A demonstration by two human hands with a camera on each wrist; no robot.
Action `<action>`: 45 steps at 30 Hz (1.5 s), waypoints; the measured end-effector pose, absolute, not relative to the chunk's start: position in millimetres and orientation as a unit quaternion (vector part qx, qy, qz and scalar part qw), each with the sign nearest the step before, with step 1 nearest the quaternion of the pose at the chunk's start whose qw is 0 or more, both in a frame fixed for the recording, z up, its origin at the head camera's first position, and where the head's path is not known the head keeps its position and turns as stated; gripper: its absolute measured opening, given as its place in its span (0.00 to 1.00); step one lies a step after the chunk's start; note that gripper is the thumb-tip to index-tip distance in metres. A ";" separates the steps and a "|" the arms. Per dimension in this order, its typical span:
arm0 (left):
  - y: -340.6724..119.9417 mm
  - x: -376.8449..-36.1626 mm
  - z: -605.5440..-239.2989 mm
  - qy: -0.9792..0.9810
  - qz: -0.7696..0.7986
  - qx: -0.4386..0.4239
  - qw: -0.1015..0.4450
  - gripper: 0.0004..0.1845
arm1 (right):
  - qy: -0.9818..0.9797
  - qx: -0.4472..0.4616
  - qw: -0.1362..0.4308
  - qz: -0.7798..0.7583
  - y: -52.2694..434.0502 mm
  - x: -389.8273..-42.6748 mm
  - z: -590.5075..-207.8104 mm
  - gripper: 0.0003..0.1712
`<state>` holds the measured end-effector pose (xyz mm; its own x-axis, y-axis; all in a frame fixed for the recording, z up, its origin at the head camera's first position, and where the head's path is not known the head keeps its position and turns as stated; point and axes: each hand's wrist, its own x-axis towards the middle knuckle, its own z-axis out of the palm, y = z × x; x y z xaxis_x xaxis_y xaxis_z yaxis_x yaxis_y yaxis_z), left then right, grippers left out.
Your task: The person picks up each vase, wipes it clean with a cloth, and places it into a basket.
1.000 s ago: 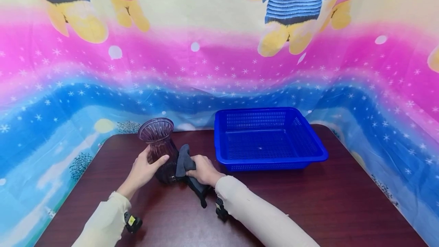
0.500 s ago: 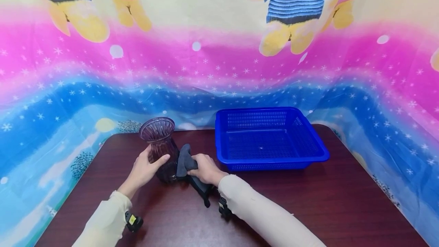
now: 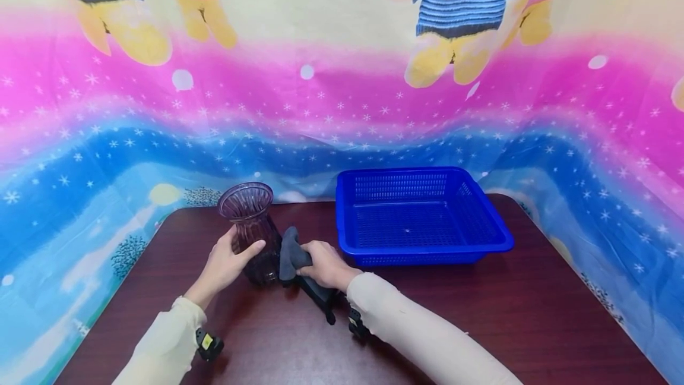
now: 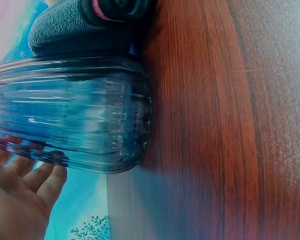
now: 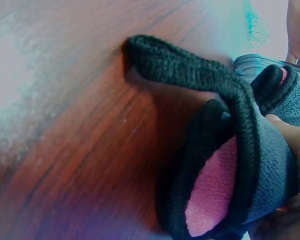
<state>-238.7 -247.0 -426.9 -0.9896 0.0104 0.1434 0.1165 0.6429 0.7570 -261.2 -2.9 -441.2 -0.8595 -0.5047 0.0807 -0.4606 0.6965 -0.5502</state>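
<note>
A purple-tinted ribbed glass vase (image 3: 257,254) with a flared rim stands upright on the table's left half. My left hand (image 3: 227,260) holds it round the left side, thumb across the front; in the left wrist view the fingers (image 4: 52,182) curl behind the glass. My right hand (image 3: 326,265) grips a bunched grey cloth (image 3: 291,254) with black edging against the vase's right side. Seen from the right wrist, the cloth (image 5: 270,165) shows a pink inner face and a black loop hanging over the table. The vase's lower right side is partly hidden by the cloth.
A blue perforated plastic basket (image 3: 427,249) stands at the back right of the dark red wood table (image 3: 454,308). A printed curtain (image 3: 320,106) hangs behind the table and along both sides. Small black cameras sit at both cuffs.
My right hand has shifted slightly to the right with the cloth, whose upper end sits a touch lower. My left hand and the vase keep their place.
</note>
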 end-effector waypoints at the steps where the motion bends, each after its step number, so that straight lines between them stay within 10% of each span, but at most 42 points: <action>1: -247.2 -238.8 -426.8 -0.904 -0.421 -0.034 0.062 0.44 | 0.920 -0.263 0.039 -0.287 -2.3 -261.1 -441.3 0.20; 45: -246.7 -238.3 -428.0 -0.906 -0.418 -0.032 0.062 0.44 | 0.913 -0.347 0.034 -0.214 24.3 -232.9 -421.5 0.18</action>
<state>-238.3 -246.7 -428.0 -0.9903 0.0065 0.1390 0.1100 0.6485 0.7532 -232.9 24.3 -421.5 -0.7571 -0.6476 0.0868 -0.6186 0.6677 -0.4141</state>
